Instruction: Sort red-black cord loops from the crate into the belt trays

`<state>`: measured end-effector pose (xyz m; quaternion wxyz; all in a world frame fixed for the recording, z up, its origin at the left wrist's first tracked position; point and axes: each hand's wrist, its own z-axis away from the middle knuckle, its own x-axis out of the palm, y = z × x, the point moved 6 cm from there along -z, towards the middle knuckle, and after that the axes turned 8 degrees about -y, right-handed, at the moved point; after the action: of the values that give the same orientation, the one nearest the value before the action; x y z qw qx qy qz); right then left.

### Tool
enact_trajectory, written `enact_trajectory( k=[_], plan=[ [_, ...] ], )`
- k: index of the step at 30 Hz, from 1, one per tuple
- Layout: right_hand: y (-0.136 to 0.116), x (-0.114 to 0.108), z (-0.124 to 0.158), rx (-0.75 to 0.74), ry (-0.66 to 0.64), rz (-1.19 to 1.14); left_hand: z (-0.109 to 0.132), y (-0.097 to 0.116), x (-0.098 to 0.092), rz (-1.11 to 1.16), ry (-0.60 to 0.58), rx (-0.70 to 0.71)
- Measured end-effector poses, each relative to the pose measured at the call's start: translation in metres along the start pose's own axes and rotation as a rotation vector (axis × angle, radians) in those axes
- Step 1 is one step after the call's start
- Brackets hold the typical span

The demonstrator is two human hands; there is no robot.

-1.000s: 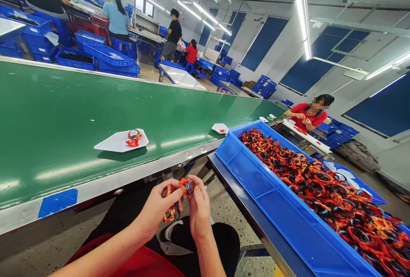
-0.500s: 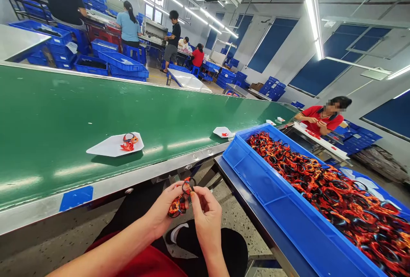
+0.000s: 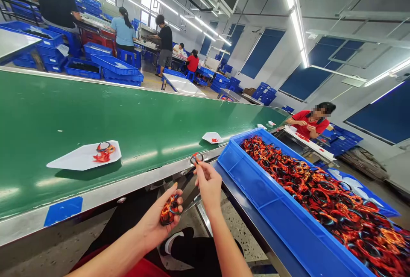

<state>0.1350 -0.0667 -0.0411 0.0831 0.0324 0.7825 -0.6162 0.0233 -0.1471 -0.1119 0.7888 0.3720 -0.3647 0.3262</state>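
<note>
One hand (image 3: 153, 225) clutches bands (image 3: 169, 210), another (image 3: 209, 188) pinches.

Orange-and-black mottled bands (image 3: 170, 210)

From here I'm seeing a factory workshop: a long green conveyor belt (image 3: 96, 114), stacked blue plastic crates (image 3: 115, 65), fluorescent tube lights (image 3: 296, 16), and workers (image 3: 123, 29) at benches.

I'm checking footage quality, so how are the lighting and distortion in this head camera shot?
In the head view, the ceiling strip lights are blown out, the green conveyor belt carries pale streaks of glare, its far edge bows slightly from wide-angle distortion, and the left hand and right hand look fairly sharp.
</note>
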Motion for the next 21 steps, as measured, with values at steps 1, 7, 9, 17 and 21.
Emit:
enact_trajectory(
  k=[1,7,9,17,21],
  plan=[
    [0.001,-0.003,-0.017,-0.003,0.023,-0.009,0.001,0.002,0.000,0.002,-0.001,0.006],
    [0.019,-0.026,-0.112,0.075,0.113,-0.057,0.006,0.006,-0.004,-0.037,-0.006,0.006],
    [0.023,-0.027,-0.120,0.106,0.083,-0.071,0.006,0.006,-0.006,-0.045,-0.008,0.005],
    [-0.008,0.013,0.013,0.024,-0.194,0.031,-0.006,0.000,-0.019,-0.111,0.064,0.030],
    [-0.031,0.032,0.076,-0.117,-0.270,0.384,-0.003,-0.002,-0.018,-0.143,0.185,0.071]
  ],
)
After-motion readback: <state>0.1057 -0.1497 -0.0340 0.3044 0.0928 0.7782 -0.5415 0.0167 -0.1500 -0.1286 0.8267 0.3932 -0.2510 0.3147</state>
